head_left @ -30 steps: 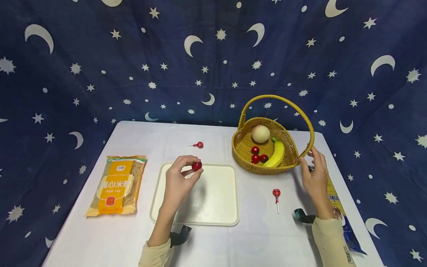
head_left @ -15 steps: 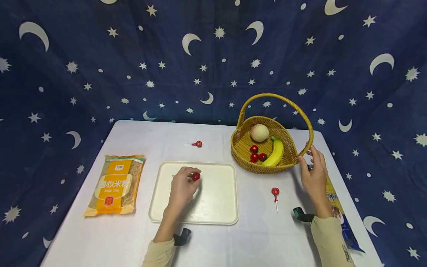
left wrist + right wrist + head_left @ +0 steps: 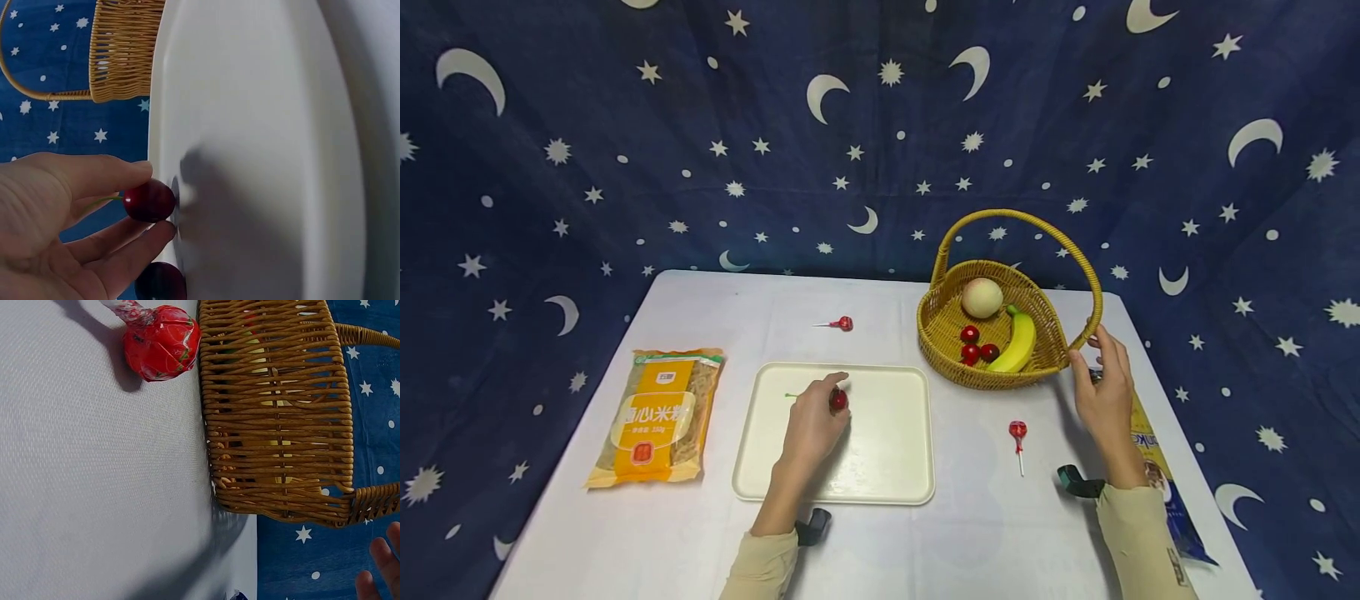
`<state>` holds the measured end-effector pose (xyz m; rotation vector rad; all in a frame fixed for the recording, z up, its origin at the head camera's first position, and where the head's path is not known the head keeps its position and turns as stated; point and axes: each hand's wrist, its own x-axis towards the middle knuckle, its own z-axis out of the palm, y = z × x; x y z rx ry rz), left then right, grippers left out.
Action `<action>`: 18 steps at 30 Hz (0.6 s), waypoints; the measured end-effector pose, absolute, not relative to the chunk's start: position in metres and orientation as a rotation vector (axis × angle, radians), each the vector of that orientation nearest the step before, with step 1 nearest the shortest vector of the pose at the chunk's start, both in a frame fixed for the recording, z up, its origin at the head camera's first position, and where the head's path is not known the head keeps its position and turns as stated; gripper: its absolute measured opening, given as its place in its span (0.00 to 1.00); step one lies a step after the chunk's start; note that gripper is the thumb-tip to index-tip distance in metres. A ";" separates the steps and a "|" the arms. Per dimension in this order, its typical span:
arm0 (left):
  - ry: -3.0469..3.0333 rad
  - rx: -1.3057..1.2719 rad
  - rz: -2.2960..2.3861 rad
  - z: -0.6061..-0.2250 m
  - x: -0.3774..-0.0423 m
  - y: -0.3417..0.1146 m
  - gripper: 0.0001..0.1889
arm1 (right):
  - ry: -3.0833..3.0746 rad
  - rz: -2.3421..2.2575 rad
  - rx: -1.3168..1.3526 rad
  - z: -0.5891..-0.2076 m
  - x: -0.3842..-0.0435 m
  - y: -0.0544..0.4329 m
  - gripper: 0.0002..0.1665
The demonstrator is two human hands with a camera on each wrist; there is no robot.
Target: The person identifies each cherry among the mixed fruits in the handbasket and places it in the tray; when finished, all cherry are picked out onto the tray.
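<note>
My left hand (image 3: 812, 421) is low over the cream tray (image 3: 887, 433), with its thumb and fingers around a dark red cherry (image 3: 150, 201). The cherry is close to the tray surface, and its green stem points back into the palm. Just below my fingers in the left wrist view lies another cherry (image 3: 160, 281), which the hand hides in the head view. My right hand (image 3: 1107, 396) holds the base of the handle on the wicker basket (image 3: 928, 346). In the basket are a peach (image 3: 982, 298), a banana (image 3: 1015, 343) and several cherries (image 3: 970, 353).
One red lollipop (image 3: 844, 323) lies behind the tray, and another lollipop (image 3: 1017, 431) lies in front of the basket. On the left is a yellow noodle packet (image 3: 658, 417). A blue and yellow bag (image 3: 1165, 483) sits partly under my right forearm.
My left hand has lowered the cherry towards the tray, and its index finger has lifted slightly away from it. The right hand has stayed at the basket handle.
</note>
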<state>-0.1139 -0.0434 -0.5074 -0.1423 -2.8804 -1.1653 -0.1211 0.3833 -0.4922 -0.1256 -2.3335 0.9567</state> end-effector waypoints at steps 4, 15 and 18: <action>-2.853 -0.148 -1.171 -0.506 -0.114 -0.041 0.34 | -2.332 0.955 -0.126 -0.491 -0.121 0.382 0.35; -2.759 -0.231 -1.210 -0.494 -0.113 -0.036 0.31 | -2.331 0.957 -0.136 -0.491 -0.120 0.382 0.34; -2.742 -0.256 -1.235 -0.490 -0.115 -0.033 0.30 | -2.336 0.954 -0.143 -0.492 -0.120 0.383 0.34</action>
